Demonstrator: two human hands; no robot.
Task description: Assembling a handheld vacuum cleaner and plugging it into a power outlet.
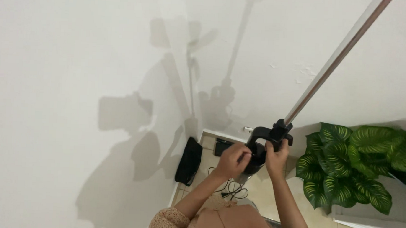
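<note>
Both hands meet on the black body of a stick vacuum cleaner (261, 146), held up in front of the person at the lower middle of the view. Right hand (276, 157) wraps the rear of the body just below the looped handle, fingers curled closed around it. Left hand (232, 160) comes in from the other side, fingers bent and pressed against the body's front; whether it grips or only touches cannot be told. The two hands sit just beside each other, the body between them.

Vacuum body: black plastic, smooth, with a rounded loop handle on top and a lighter, greyish section hanging below the hands. From its top a long straight tube (333, 60) runs up and to the right, out of the frame at the top edge; metallic, pale with a reddish-brown strip along it.

Sleeves (171, 219) patterned, floral, light tan.

Around: white wall (67, 76), matte, carrying sharp grey shadows of the person and the tube; small chipped patches in the paint near the tube. Below, beige tiled floor (263, 189). A flat black bag-like object (188, 161) leans against the wall's foot. A small dark rectangular item (222, 147) lies on the tiles behind the hands, and a thin black cable (234, 189) loops below the left wrist. At the right, a plant (351, 161) with broad green, pale-veined leaves stands close to the right forearm, near the vacuum but apart from it.
</note>
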